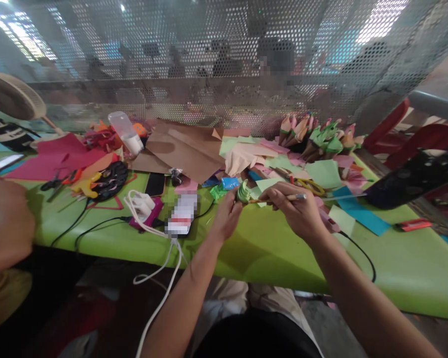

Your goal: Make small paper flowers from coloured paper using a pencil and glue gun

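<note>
Green table (280, 253): a lit phone (181, 219) is laid on it, and paper scraps (323, 173) are spread behind and to the right of the phone.
Brown paper (188, 149): it is spread behind the phone. It could be torn if it is pulled hard.
Paper bundles (323, 136): they are set far behind and to the right of the phone. Their tips could be bent if scraps are pushed against them.
White cords (177, 258): they are hung in front of the phone. If they are caught by an arm, the phone could be tugged off.
Right hand (296, 206): well to the right of the phone, a thin stick (298, 197) is pinched in its fingers.
Left hand (226, 216): nearer to the phone, on its right side, a green paper curl (243, 192) is pinched.
Thin stick: it is aimed at the curl. If pushed too hard, the paper could be poked through.
Green paper curl: it is held up to the right of the phone. It could be squashed by a tight pinch, or unrolled by a loose one.
</note>
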The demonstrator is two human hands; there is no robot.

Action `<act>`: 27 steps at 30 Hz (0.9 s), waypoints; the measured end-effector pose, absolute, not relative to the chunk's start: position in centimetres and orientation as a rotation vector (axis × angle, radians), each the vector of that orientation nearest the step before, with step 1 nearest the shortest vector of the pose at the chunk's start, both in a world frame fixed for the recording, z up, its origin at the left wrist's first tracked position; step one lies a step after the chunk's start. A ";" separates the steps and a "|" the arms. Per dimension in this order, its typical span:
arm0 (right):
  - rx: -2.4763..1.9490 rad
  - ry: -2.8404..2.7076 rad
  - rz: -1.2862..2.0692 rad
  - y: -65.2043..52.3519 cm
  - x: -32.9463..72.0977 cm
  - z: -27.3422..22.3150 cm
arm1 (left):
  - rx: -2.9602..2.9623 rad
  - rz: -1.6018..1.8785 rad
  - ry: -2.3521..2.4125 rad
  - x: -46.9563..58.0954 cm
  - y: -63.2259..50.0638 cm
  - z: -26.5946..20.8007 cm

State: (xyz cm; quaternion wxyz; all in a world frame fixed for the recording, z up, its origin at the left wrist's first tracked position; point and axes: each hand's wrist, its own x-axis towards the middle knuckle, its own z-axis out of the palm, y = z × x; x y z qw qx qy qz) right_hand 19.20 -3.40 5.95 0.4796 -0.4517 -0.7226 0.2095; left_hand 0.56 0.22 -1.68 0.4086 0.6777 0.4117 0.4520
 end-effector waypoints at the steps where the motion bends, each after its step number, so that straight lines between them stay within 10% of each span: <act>1: -1.103 -1.767 0.511 -3.4 19.2 5.9 | 1.706 1.139 1.033 0.5 0.2 -1.6; 27: -1.082 -1.704 0.495 -4.0 20.2 6.1 | 1.795 1.126 1.074 0.6 0.2 -1.2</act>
